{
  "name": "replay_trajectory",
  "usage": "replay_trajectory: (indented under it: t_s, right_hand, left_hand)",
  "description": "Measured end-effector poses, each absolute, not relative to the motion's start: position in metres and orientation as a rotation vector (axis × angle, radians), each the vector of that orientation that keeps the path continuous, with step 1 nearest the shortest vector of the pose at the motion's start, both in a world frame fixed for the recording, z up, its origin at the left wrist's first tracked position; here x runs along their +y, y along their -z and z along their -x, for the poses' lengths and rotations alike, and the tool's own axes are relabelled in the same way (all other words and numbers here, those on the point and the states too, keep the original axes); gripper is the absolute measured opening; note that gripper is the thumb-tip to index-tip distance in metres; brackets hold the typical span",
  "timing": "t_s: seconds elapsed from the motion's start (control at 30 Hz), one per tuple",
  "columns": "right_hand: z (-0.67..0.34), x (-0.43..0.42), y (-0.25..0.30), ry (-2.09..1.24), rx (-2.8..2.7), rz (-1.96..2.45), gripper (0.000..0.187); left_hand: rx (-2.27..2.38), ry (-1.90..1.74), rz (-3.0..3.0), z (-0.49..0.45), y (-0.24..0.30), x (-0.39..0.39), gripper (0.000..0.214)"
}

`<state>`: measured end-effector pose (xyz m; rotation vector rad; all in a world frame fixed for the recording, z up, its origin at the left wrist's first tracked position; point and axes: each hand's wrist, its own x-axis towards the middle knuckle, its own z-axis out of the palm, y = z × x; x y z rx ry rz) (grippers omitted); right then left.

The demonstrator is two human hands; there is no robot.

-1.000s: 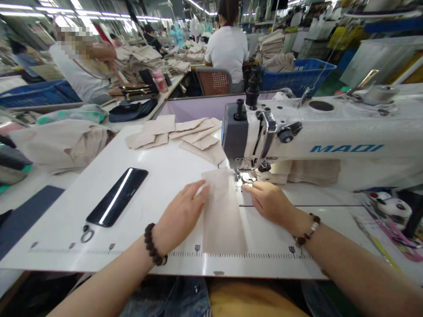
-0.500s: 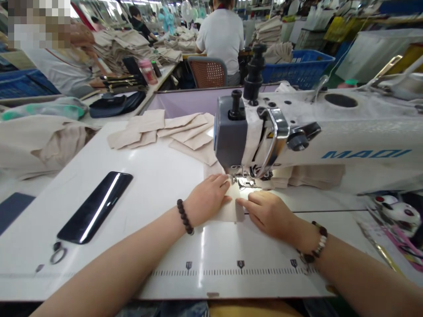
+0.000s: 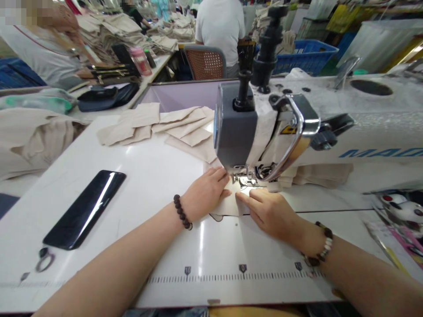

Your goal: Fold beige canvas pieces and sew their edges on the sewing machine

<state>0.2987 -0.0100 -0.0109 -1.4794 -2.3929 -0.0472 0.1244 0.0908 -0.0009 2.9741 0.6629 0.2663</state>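
A small beige fabric piece (image 3: pixel 230 206) lies flat under the presser foot of the white sewing machine (image 3: pixel 238 127). On its left part rests my left hand (image 3: pixel 206 191), palm down with the fingers stretched toward the needle area (image 3: pixel 246 181). My right hand (image 3: pixel 272 211) touches the fabric's right edge with an extended index finger, its other fingers loosely bent. Neither hand grips anything that I can see. Behind the needle, more beige pieces (image 3: pixel 320 174) lie beneath the machine arm. A loose pile of beige fabric pieces (image 3: pixel 185 125) sits at the table's back.
A black phone (image 3: pixel 84 211) with a ring strap lies on the white table (image 3: pixel 145 176) at left. Small tools and a panda-shaped item (image 3: pixel 403 207) are at the right edge. Beyond are a person in white (image 3: pixel 220 31), a chair (image 3: pixel 205 64) and a blue basket (image 3: pixel 307 55).
The fabric piece has moved slightly forward under the presser foot, with both hands staying on it. My view has tilted down and come closer to the machine.
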Motion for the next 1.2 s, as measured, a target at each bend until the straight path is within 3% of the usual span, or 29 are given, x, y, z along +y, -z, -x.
replay_trajectory:
  t_s: [0.7, 0.97, 1.2]
  right_hand:
    - [-0.295, -0.009, 0.012, 0.069, -2.377, 1.553, 0.037]
    - [-0.301, -0.016, 0.011, 0.048, -2.465, 1.233, 0.026]
    - [-0.299, -0.012, 0.012, 0.051, -2.415, 1.394, 0.029]
  left_hand:
    - [0.669, -0.238, -2.966, -0.126, -0.001, 0.099, 0.016]
    - [0.264, 0.015, -2.927, -0.117, -0.015, 0.074, 0.016]
    - [0.361, -0.112, -2.930, -0.119, -0.006, 0.080, 0.016]
